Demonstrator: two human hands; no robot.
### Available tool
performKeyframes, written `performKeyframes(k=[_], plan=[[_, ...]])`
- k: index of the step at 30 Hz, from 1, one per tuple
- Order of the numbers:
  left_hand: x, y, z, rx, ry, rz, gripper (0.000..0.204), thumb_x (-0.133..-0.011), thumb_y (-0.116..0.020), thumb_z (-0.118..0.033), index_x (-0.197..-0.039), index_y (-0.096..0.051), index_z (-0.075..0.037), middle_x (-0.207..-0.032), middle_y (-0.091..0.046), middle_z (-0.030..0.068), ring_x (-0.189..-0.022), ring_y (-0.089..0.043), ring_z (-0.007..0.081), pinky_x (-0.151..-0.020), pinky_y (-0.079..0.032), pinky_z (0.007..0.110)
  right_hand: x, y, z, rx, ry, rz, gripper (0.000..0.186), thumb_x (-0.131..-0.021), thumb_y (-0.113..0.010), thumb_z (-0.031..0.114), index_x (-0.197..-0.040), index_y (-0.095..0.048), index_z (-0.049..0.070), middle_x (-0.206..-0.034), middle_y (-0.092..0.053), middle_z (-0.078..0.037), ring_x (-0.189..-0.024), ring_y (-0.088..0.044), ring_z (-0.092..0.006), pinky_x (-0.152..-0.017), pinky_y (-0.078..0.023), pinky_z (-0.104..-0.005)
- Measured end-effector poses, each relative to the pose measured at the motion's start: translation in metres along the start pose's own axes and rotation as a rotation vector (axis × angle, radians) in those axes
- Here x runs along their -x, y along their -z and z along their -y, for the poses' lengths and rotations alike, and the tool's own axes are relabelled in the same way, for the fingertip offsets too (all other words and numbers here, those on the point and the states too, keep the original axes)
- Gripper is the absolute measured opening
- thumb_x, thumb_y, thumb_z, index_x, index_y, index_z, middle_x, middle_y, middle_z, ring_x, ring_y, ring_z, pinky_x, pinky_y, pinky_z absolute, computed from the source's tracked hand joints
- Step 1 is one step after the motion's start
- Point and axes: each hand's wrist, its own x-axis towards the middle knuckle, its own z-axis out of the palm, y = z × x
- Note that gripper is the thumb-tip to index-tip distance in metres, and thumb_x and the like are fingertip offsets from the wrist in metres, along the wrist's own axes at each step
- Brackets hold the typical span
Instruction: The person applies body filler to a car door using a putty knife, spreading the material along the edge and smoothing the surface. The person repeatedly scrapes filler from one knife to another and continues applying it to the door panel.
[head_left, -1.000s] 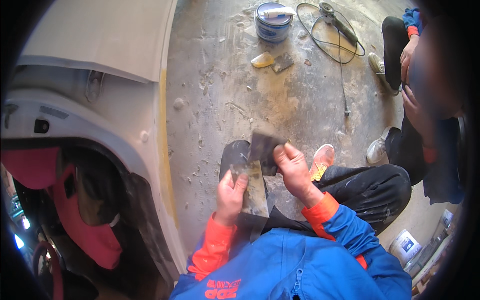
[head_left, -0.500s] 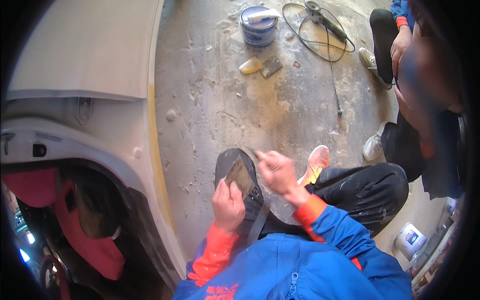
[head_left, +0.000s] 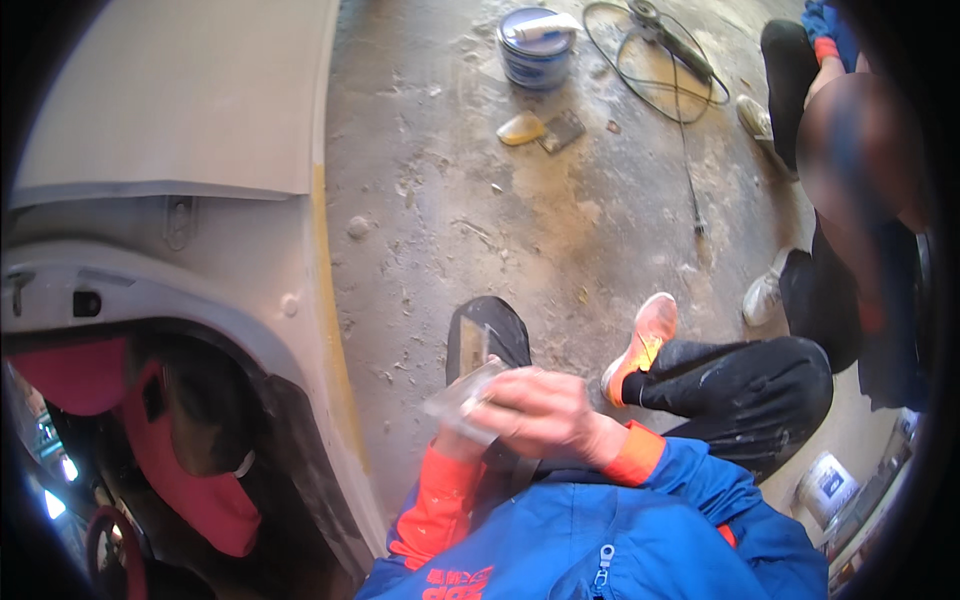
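My right hand (head_left: 545, 405) is closed on a thin, flat grey scraper (head_left: 462, 400), blurred by motion, which crosses in front of my left hand (head_left: 458, 443). Behind it a flat, square plate (head_left: 474, 347) with yellowish smears sticks up over my left knee, held in my left hand. The fingers of that hand are mostly hidden by my right hand and the scraper. Whether the scraper and plate touch I cannot tell.
A pale car body (head_left: 180, 110) with an open door frame stands to the left. Ahead on the floor lie a lidded tin (head_left: 535, 70) with a white tube (head_left: 545, 27), a yellowish block (head_left: 521, 128), a dark square pad (head_left: 562, 131) and a corded angle grinder (head_left: 680, 50). Someone sits at right; a white bucket (head_left: 828, 487) stands nearby.
My right hand has moved left and down, over my left hand, bringing its scraper across. The left hand's plate is now partly covered. The view has shifted slightly.
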Motion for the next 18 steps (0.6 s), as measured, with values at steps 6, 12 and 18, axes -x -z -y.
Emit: performKeyframes(k=[6,12,18], plan=[[0.006,-0.010,0.028,-0.117,-0.038,-0.013,0.037,-0.108,-0.041,-0.032,-0.129,-0.055,-0.004,-0.094,-0.059,0.0095,-0.084,-0.058,0.0238,-0.073,-0.053,0.035,0.021,-0.007,-0.028,0.251,-0.415,-0.123,0.026,-0.081,-0.069,0.010,-0.106,-0.074,0.014,-0.077,-0.065,-0.005,-0.066,-0.066,-0.0233,-0.058,-0.056,-0.0376],[0.002,-0.015,-0.040,1.181,0.539,0.055,0.026,-0.110,-0.044,-0.031,-0.101,-0.052,-0.008,-0.061,-0.037,-0.0002,-0.048,-0.035,0.0090,-0.037,-0.028,0.022,0.025,0.001,-0.059,0.157,-0.944,-0.262,0.014,-0.096,-0.057,0.003,-0.092,-0.070,0.000,-0.077,-0.065,-0.010,-0.066,-0.064,-0.0230,-0.062,-0.052,-0.0369],[-0.029,-0.062,-0.035,-0.077,0.125,-0.192,0.034,-0.112,-0.043,-0.029,-0.093,-0.052,-0.003,-0.079,-0.048,-0.0013,-0.075,-0.040,0.0102,-0.068,-0.041,0.029,0.030,0.001,-0.078,-1.380,-1.612,-0.239,0.050,-0.104,-0.054,0.043,-0.132,-0.060,0.002,-0.097,-0.065,-0.002,-0.076,-0.056,-0.0099,-0.065,-0.045,-0.0274]])
